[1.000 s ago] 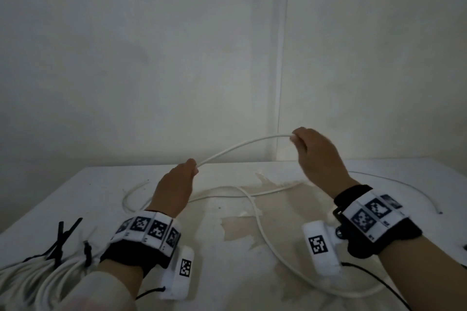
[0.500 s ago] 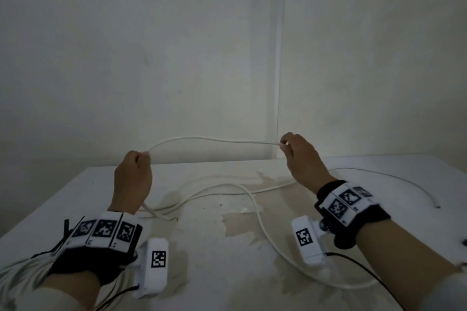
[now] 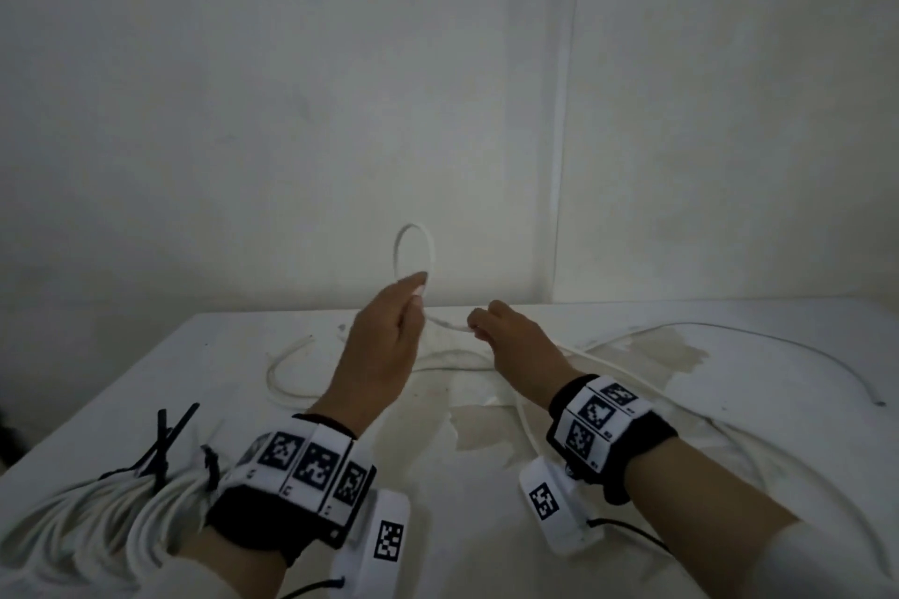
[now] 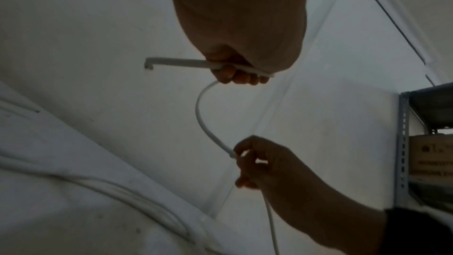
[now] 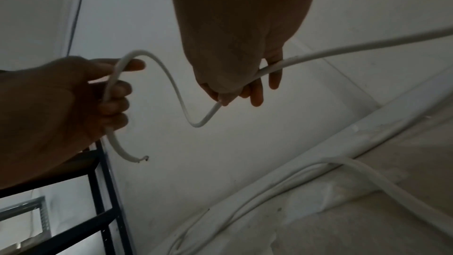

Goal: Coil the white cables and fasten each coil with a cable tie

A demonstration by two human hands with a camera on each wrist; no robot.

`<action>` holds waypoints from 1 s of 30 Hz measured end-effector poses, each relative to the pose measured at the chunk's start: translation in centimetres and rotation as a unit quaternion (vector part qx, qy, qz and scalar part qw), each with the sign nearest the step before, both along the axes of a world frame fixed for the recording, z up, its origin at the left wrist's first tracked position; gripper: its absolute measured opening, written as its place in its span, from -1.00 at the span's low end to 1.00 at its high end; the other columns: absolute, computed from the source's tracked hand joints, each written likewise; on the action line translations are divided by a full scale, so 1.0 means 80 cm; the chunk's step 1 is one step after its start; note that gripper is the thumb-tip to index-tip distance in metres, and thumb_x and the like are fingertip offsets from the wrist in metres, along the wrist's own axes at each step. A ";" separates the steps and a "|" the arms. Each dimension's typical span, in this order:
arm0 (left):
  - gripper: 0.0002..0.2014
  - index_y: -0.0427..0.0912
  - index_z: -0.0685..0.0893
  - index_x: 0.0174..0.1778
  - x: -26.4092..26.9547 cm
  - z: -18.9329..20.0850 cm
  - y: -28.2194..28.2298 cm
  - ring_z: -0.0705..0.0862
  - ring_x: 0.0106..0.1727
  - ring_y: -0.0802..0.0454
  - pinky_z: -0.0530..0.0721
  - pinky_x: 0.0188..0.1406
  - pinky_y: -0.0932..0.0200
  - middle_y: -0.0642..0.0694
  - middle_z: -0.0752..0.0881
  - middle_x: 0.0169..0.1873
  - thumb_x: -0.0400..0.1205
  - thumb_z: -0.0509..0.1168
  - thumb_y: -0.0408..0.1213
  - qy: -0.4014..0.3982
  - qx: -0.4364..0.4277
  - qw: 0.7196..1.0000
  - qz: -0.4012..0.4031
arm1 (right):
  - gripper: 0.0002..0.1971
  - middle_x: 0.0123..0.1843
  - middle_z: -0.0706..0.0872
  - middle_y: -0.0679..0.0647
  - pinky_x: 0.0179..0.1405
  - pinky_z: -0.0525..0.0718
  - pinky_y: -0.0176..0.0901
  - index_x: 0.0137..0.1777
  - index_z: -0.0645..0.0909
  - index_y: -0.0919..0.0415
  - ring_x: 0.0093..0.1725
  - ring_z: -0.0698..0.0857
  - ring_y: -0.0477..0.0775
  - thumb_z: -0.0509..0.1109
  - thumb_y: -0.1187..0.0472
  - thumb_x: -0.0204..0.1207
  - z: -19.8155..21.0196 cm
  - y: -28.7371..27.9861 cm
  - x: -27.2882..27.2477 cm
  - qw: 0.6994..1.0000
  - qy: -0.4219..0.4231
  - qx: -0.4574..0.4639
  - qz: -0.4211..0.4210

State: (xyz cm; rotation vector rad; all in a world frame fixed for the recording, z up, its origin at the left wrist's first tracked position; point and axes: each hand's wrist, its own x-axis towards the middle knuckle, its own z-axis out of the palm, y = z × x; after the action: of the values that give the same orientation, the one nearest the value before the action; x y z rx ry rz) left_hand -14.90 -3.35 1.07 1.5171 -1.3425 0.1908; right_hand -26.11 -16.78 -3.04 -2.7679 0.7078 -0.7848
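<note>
A white cable [image 3: 412,225] stands in a small upright loop above my left hand [image 3: 417,294], which grips it over the far middle of the table [image 3: 467,540]. Just to the right, my right hand [image 3: 479,323] pinches the same cable a short span away. In the left wrist view my left hand [image 4: 240,71] curls round the cable [image 4: 199,115], whose cut end sticks out to the left. In the right wrist view the cable [image 5: 180,96] runs in an S from my left hand [image 5: 112,92] to my right hand [image 5: 232,92]. The rest trails loose across the table.
A bundle of coiled white cables [image 3: 97,511] with black cable ties [image 3: 163,443] lies at the table's near left corner. A wall stands close behind the table. A metal shelf [image 4: 402,143] shows at the right, a black frame [image 5: 98,181] at the left.
My hands, wide apart with the cable stretched between them, have come together. The left hand moved right and up, and the span between them has bent into a small loop.
</note>
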 end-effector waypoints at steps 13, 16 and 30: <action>-0.69 -0.21 0.63 0.13 -0.010 -0.026 0.007 0.65 -0.08 -0.12 0.49 -0.14 0.05 -0.17 0.73 -0.05 0.73 0.00 -0.22 -0.150 0.251 0.955 0.050 | -0.74 -0.32 0.63 0.19 -0.49 0.53 -0.09 -0.18 0.62 0.35 -0.47 0.59 0.18 0.12 0.25 0.53 0.003 0.044 -0.013 0.988 -0.072 -0.063 0.121; -0.71 -0.24 0.65 0.04 -0.020 -0.021 0.012 0.65 -0.11 -0.18 0.43 -0.23 0.09 -0.20 0.73 -0.13 0.71 0.05 -0.18 -0.139 0.258 0.955 0.045 | -0.76 -0.37 0.63 0.20 -0.45 0.52 -0.13 -0.24 0.60 0.35 -0.52 0.58 0.19 0.14 0.29 0.50 0.002 0.056 -0.016 0.988 -0.095 -0.077 0.090; -0.72 -0.12 0.68 -0.14 -0.048 -0.002 0.029 0.57 -0.17 -0.07 0.38 -0.30 0.27 0.01 0.58 -0.36 0.70 0.07 -0.21 -0.020 0.270 0.963 0.004 | -0.62 -0.20 0.62 0.36 -0.31 0.54 0.10 -0.11 0.62 0.44 -0.29 0.61 0.32 0.08 0.15 0.60 0.009 0.066 -0.051 0.988 -0.155 -0.009 0.023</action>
State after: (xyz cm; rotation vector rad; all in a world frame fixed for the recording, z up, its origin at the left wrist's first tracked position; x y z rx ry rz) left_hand -18.76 -1.03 0.95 1.9772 -1.4946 -0.1588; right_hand -30.19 -11.48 -2.36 -2.5790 0.5768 -1.1813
